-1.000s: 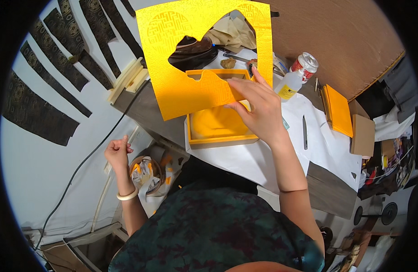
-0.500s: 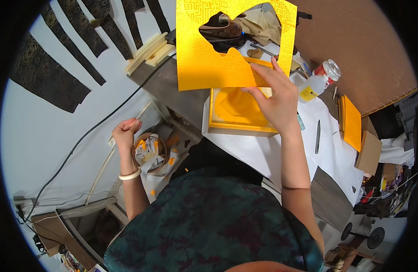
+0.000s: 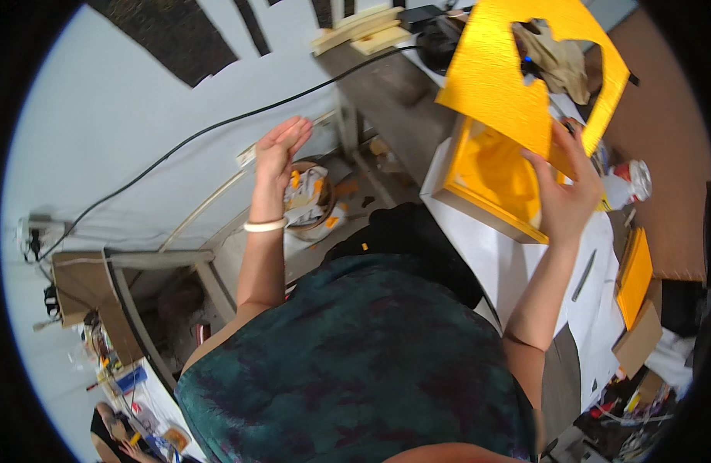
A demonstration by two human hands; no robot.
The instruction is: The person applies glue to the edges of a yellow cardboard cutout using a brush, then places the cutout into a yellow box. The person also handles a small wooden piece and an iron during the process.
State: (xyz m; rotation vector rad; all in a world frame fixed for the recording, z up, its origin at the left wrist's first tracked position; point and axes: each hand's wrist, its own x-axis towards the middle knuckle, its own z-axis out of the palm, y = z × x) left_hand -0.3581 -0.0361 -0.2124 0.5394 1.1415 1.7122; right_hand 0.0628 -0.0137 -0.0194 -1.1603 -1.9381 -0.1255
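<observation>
My right hand [image 3: 567,189] is closed on the lower edge of a shiny yellow sheet [image 3: 490,85], with the thumb in front. A large irregular hole is cut through the sheet, and it stands tilted above an open box [image 3: 448,189]. That box has yellow rim and walls, with crumpled-looking yellow material [image 3: 498,166] inside. My left hand [image 3: 280,150], a pale bangle on its wrist, is raised in the air away from the sheet. Its fingers are stretched out close together, and nothing shows in them. Just beside and below it is a round waste bin [image 3: 328,202] holding white and orange scraps.
White paper [image 3: 537,258] covers the table, with a slim grey knife-like tool [image 3: 584,275] on it. A clear bottle [image 3: 619,187] and a can [image 3: 639,179] stand right. Stacked yellow panels [image 3: 635,266] lean farther right. A black cable [image 3: 216,123] crosses left. Another person's hand [image 3: 128,446] shows lower left.
My view has turned, so the scene sits differently. The yellow sheet is more tilted, still in my right hand. My left fingers have gone from a pinch to stretched out.
</observation>
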